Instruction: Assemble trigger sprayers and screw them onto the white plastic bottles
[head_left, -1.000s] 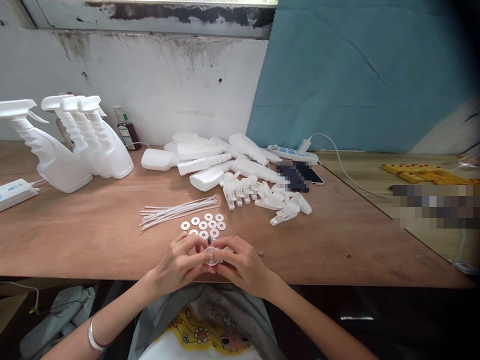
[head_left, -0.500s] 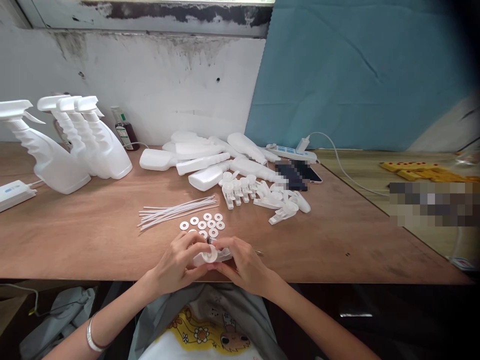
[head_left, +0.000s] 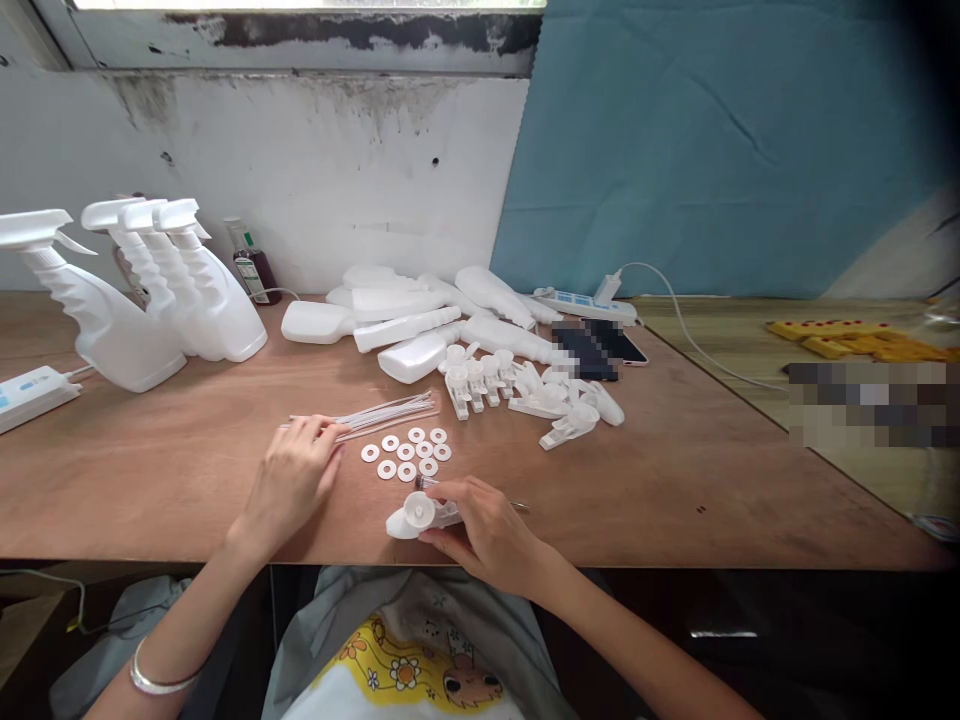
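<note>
My left hand [head_left: 292,482] lies over the left ends of a bundle of thin white tubes [head_left: 390,411]. Its fingers touch the tubes and its thumb stands apart from them, with no tube visibly gripped. Close to the table's front edge, my right hand [head_left: 487,530] is closed on a white spray trigger head [head_left: 418,511], whose round cap faces up. Behind this head lies a small part with a dark end [head_left: 421,482], partly hidden by my right fingers. Several flat white washers [head_left: 406,452] are spread between the two hands and the tubes. A thin metal tip [head_left: 519,506] shows beyond my right hand.
More trigger heads [head_left: 480,380] lie behind the washers, before a pile of white bottles [head_left: 416,352]. Spray bottles [head_left: 214,290] stand at the left near a dark bottle [head_left: 255,265]. Phones [head_left: 615,342] and a power strip [head_left: 585,305] are at the back right.
My left hand has let go of the trigger head and moved left and away from me onto the tubes. My right hand keeps its hold in nearly the same place.
</note>
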